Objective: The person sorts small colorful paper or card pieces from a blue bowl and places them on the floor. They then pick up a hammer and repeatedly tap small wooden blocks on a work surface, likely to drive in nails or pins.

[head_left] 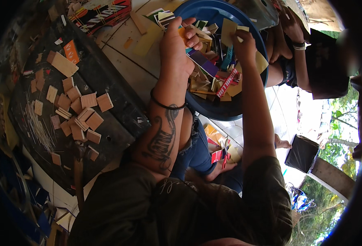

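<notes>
A blue round tub (247,21) holds a heap of coloured card and sticker scraps (207,61), with purple, red, teal and cream pieces among them. Over its left side, my left hand (178,47) is turned palm up, its fingers curled round an orange piece of card (183,36). Striped card strips (164,18) stick out beyond that hand; whether it grips them too I cannot tell. Over the tub's right side, my right hand (245,44) is closed in a pinch on a small cream card piece (241,33). A tan card piece (229,32) shows just left of those fingers.
At the left, a dark board (115,127) carries several small wooden blocks (88,100), a pile of thin wire-like pins (37,123) and a hammer (79,164). Red-handled scissors (226,158) lie by my foot among scraps. Another person (326,61) sits at the right.
</notes>
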`<state>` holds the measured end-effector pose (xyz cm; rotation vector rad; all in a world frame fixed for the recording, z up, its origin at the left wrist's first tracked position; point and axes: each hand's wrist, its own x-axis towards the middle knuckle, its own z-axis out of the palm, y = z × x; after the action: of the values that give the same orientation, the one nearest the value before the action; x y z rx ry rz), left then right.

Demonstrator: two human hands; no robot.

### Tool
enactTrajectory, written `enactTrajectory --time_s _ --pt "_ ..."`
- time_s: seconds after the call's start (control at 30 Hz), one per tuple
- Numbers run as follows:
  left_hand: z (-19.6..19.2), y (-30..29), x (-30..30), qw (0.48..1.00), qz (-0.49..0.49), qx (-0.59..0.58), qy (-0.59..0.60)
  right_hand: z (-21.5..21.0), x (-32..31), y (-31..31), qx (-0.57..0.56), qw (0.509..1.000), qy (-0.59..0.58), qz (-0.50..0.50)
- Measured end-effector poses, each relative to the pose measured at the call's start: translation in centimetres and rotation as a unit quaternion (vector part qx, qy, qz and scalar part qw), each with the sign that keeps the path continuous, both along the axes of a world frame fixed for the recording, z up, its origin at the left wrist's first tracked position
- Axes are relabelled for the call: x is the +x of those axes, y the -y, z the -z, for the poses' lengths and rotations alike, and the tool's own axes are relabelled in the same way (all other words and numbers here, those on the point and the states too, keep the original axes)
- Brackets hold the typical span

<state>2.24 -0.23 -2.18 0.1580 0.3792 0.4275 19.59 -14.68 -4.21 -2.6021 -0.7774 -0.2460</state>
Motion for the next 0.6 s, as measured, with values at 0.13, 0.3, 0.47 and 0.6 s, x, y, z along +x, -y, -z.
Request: enactTrajectory --time_s 0.13,0.3,0.47,0.6 --pt "-0.8 0.4 0.2 0.991 0.094 0.071 0.057 -6.4 -3.3 -1.1 0.309 0.927 -0.102 -0.186" --pt "-1.9 1.0 -0.3 0.992 0.026 0.059 0.105 -9.2 -7.8 -4.5 0.201 0.884 -0.114 -0.407" --pt "-1.3 0.4 -0.2 0.999 -0.008 0.05 -0.006 -7.6 -6.6 -5.1 0.139 0.867 -0.107 -0.466" --pt "-1.0 0.0 0.0 0.974 -0.176 -0.003 -0.142 -4.0 -2.8 -3.3 0.087 0.929 -0.214 -0.289"
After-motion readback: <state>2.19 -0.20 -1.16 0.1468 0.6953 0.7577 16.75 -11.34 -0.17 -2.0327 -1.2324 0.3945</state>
